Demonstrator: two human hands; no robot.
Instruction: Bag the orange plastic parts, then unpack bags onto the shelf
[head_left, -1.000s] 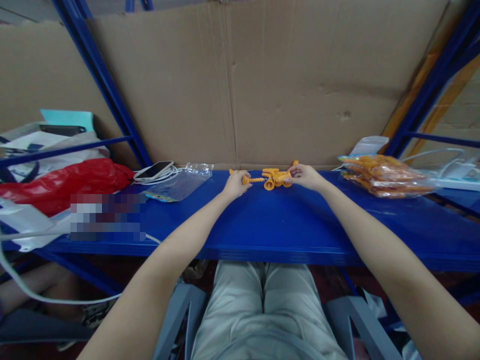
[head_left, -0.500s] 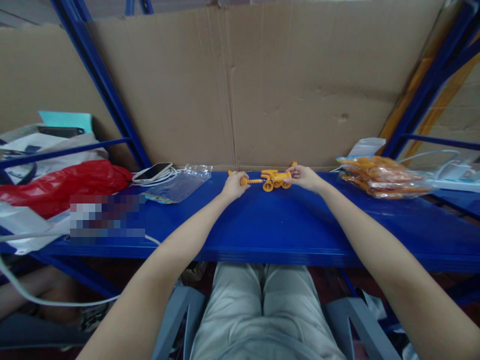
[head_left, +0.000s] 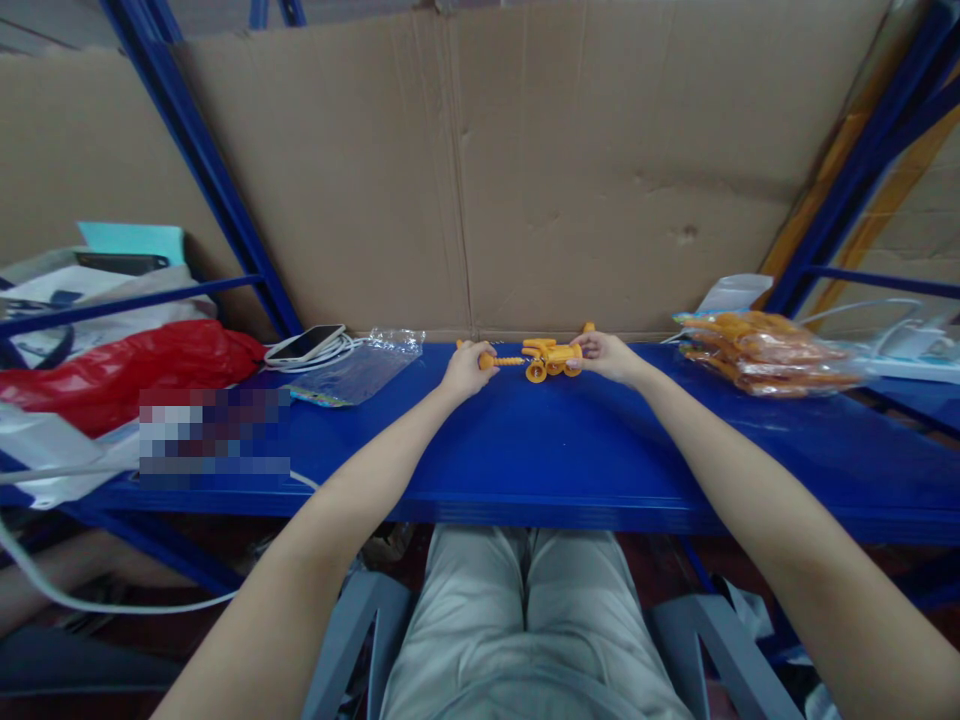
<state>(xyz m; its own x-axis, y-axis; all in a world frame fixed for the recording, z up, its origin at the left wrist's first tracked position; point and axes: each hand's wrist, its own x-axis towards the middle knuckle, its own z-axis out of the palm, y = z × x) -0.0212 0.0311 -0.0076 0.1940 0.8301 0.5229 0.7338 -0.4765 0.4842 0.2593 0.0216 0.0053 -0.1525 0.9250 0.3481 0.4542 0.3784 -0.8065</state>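
Brown cardboard (head_left: 600, 200) stands behind one blue shelf (head_left: 562, 450), and two bare hands work near the shelf's back edge. One left hand (head_left: 466, 370) grasps one orange twisted rod (head_left: 512, 361), its fingers curled round the thick end, the spiral part pointing right. One right hand (head_left: 609, 356) grips one orange plastic piece (head_left: 553, 354) by its right end. That piece sits between the two hands, with at least two round cups (head_left: 535, 372) along its front; whether the rod's tip touches it, I cannot tell. Left of the hands are one clear bag (head_left: 360, 372) lying flat, one phone (head_left: 306, 343) touching some coiled white cable (head_left: 330, 356), and one red bag (head_left: 142, 365). Right of them is one pile of bagged orange things (head_left: 761, 352), too overlapped to count
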